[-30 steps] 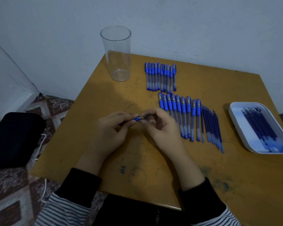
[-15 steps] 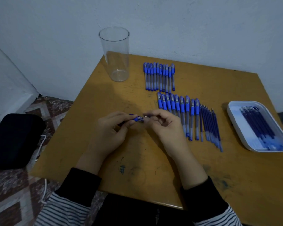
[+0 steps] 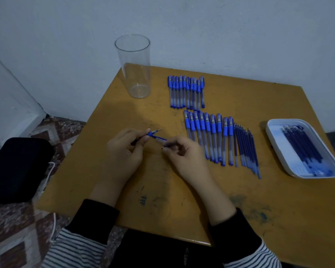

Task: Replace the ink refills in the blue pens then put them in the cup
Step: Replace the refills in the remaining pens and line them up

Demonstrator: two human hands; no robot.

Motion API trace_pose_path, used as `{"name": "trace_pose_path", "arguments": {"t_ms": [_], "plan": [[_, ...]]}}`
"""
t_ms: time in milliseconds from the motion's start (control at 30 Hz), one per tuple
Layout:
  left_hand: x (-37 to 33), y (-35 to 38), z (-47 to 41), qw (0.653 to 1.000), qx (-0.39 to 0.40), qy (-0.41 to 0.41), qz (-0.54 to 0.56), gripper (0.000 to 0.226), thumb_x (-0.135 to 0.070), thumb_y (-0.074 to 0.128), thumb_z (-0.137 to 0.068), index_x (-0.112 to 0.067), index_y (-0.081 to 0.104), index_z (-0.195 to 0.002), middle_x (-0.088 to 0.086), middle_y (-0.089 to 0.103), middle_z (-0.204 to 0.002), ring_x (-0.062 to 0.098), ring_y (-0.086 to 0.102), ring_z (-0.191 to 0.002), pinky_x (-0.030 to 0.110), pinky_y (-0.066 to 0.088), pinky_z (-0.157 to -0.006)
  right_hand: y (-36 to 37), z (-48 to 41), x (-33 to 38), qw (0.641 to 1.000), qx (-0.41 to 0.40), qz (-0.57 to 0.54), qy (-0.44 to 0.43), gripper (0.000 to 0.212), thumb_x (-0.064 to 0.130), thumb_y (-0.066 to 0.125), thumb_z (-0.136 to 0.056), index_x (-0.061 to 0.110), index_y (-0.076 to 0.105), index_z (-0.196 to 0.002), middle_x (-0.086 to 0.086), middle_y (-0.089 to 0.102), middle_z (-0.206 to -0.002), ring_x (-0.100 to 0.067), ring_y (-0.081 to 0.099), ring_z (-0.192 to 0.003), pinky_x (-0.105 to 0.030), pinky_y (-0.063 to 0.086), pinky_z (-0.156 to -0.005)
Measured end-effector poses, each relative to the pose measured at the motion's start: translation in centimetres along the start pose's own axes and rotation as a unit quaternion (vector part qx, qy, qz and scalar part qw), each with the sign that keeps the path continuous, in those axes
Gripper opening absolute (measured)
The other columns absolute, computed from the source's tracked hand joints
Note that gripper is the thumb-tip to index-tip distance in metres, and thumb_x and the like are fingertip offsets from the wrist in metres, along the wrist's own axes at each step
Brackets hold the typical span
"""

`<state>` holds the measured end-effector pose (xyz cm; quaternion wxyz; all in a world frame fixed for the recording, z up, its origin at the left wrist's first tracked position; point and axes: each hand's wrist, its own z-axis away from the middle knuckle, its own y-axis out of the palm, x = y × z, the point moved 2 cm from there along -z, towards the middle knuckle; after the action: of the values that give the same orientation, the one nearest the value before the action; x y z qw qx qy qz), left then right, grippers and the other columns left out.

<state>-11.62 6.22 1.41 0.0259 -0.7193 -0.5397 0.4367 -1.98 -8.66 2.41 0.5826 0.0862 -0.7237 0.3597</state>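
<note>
Step in hand: one blue pen [image 3: 154,136] apart, well in front of cup [image 3: 132,74]. Left hand [image 3: 124,151] pinches the tip section; right hand [image 3: 184,153] pinches a clear piece. Next probably calls for drawing out the refill.

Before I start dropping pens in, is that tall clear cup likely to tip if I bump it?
Probably. The cup is tall, narrow and empty, so likely light and easy to topple. It stands near a far corner of the table, so a push might slide it off.
</note>
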Motion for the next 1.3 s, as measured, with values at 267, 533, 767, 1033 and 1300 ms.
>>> {"name": "trace_pose_path", "arguments": {"t_ms": [267, 533, 767, 1033, 1300], "plan": [[0.2, 0.2, 0.1, 1.000, 0.017, 0.009, -0.011, 0.019, -0.002, 0.072, -0.090, -0.005, 0.075, -0.108, -0.004, 0.068, -0.094, 0.001, 0.060, -0.081, 0.008, 0.045, -0.071, 0.6, 0.1, 0.0, 0.991, -0.015, 0.101, -0.082, 0.016, 0.006, 0.067, -0.089, 0.015, 0.074, -0.100, 0.004, 0.065, -0.095, -0.002, 0.058, -0.082, -0.012, 0.047, -0.077], [0.2, 0.4, 0.0, 1.000, 0.016, 0.010, -0.009, 0.018, -0.001, 0.072, -0.089, -0.005, 0.076, -0.106, -0.005, 0.067, -0.094, -0.004, 0.060, -0.082, 0.006, 0.042, -0.070, 1.0, 0.3, 0.1, 0.989, -0.019, 0.112, -0.095, 0.028, 0.002, 0.066, -0.088, 0.013, 0.068, -0.114, 0.004, 0.064, -0.100, 0.002, 0.055, -0.083, -0.006, 0.045, -0.079], [0.1, 0.2, 0.0, 0.999, 0.024, 0.026, 0.004, 0.018, 0.000, 0.071, -0.090, -0.004, 0.075, -0.107, -0.004, 0.069, -0.097, -0.003, 0.062, -0.088, 0.011, 0.047, -0.075, 0.4, 0.4, -0.1, 0.994, -0.060, 0.050, -0.071, 0.022, 0.006, 0.069, -0.088, 0.013, 0.070, -0.108, 0.004, 0.066, -0.097, -0.003, 0.061, -0.089, -0.012, 0.050, -0.077], [-0.5, 0.1, 0.1, 0.996, 0.059, 0.064, 0.014, 0.018, -0.003, 0.071, -0.092, -0.004, 0.075, -0.109, 0.002, 0.071, -0.094, 0.011, 0.065, -0.083, 0.026, 0.054, -0.070, -0.4, 0.4, 0.6, 0.990, -0.057, -0.113, -0.060, 0.027, 0.011, 0.068, -0.091, 0.012, 0.067, -0.118, 0.003, 0.067, -0.100, -0.003, 0.064, -0.094, -0.021, 0.054, -0.081], [-0.2, 0.4, 0.3, 0.996, 0.051, 0.070, 0.014, 0.018, -0.009, 0.069, -0.094, -0.006, 0.075, -0.110, 0.001, 0.070, -0.093, 0.014, 0.065, -0.081, 0.034, 0.054, -0.066, -0.6, 0.2, 0.2, 0.991, -0.078, -0.086, -0.060, 0.011, 0.005, 0.061, -0.094, 0.014, 0.066, -0.096, 0.005, 0.065, -0.086, -0.006, 0.064, -0.085, -0.022, 0.052, -0.076]]}}
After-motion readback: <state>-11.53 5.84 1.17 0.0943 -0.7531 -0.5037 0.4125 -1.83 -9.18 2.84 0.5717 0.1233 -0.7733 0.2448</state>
